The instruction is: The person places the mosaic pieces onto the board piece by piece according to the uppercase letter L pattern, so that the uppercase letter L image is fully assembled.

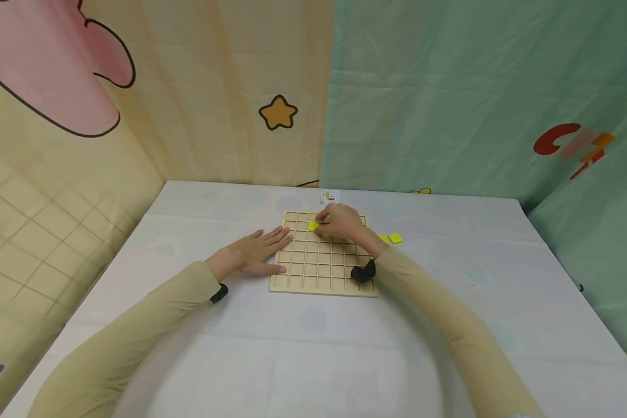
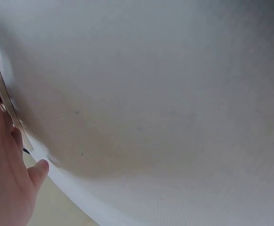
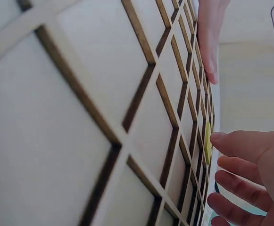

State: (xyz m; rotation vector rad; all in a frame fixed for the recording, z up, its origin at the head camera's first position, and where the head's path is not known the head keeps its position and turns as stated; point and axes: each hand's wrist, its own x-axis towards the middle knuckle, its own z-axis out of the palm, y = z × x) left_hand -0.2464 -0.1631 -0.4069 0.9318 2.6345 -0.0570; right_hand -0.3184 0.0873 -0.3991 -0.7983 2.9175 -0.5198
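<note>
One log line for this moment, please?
left hand: on left side of grid board; right hand: at yellow tile on board; loose yellow tiles: right of board

Left hand [image 1: 255, 253] splayed, right hand [image 1: 342, 222] curved, forearms [image 1: 154, 316] extended

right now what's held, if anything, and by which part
The right hand is at the right edge of a yellow tile, grip unclear; left hand holds nothing.

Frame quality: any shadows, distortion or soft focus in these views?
Head: soft shadow on the table beside the right sleeve; card beyond the wooden board too small to read. Left wrist: the board's edge bows, top-right of frame dark. Right wrist: nearest grid cells look soft.
</note>
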